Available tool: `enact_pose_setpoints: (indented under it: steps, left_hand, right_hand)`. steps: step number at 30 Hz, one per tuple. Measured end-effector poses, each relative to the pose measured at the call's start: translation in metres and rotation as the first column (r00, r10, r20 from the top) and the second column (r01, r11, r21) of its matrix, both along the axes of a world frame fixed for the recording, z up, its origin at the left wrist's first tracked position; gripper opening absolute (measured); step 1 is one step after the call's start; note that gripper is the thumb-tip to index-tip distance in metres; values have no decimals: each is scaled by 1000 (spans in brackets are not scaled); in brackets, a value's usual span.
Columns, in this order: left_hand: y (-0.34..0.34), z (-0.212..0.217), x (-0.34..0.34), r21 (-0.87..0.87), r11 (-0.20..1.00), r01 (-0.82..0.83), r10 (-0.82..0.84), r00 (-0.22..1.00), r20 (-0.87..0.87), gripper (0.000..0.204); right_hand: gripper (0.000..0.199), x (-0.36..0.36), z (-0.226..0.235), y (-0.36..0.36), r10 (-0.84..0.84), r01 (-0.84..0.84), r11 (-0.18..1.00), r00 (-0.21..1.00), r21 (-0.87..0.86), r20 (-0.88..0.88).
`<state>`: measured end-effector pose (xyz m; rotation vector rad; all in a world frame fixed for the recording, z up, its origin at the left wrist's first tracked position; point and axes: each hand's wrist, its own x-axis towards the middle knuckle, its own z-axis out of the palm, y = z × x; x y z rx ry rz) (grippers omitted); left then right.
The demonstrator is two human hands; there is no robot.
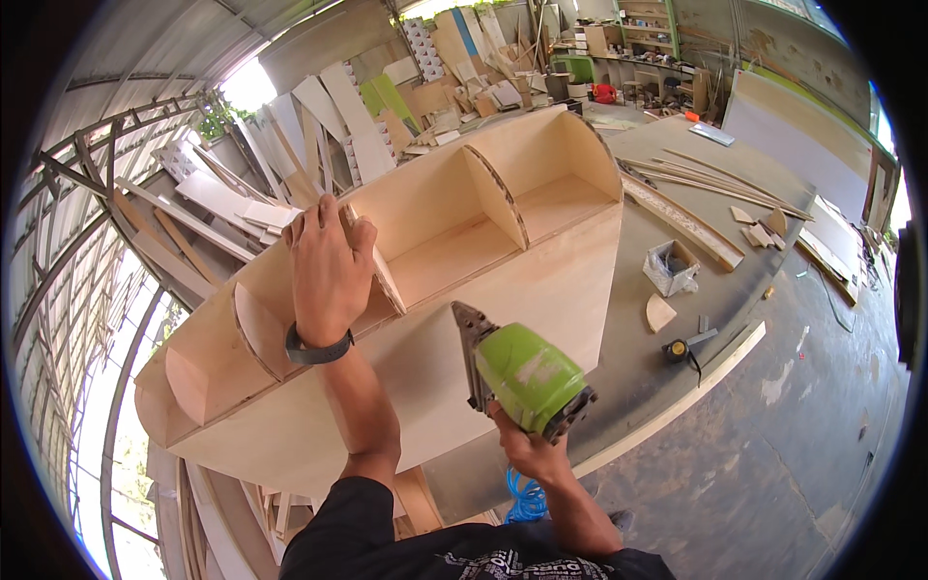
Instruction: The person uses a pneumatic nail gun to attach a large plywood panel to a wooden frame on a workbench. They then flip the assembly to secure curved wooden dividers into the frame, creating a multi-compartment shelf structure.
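A plywood shelf unit (483,309) with curved dividers lies before me, its compartments facing up and away. My left hand (331,266), wearing a dark wristband, is closed over a middle divider (389,282), fingers curled toward its far end. In my right hand (530,452) is a green nail gun (530,372), gripped by its handle. The gun's dark nose points up and left, over the unit's broad near panel and apart from the divider. Below the gun hangs a coiled blue air hose (525,495). My left fingertips are partly hidden.
Right of the unit, the worktable (633,319) holds a small box (671,268), a tape measure (676,350), a quarter-round wood piece (659,313) and long wooden strips (715,184). A pale board (677,396) runs along its near edge. Boards (338,116) lean behind.
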<state>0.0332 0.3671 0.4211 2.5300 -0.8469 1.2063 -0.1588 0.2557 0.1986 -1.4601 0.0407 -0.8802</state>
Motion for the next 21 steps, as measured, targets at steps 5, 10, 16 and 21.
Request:
enact_pose_setpoints:
  steps: [5, 10, 16, 21]
  left_hand:
    - [0, 1, 0, 2, 1000, -26, 26, 999, -28, 55]
    - [-4, 4, -9, -4, 1000, -30, 30, 998, -55, 60]
    - [-1, 1, -3, -8, 1000, -10, 10, 1000, 2, 52]
    - [1, -1, 1, -11, 999, 30, -29, 999, 31, 46]
  right_hand:
    - [9, 2, 10, -13, -41, 37, 996, 998, 80, 45]
    - [9, 4, 11, -16, -55, 49, 994, 997, 96, 56]
    - [10, 6, 12, -17, -75, 70, 996, 994, 59, 80]
    - [10, 3, 14, -22, -79, 76, 993, 996, 85, 34]
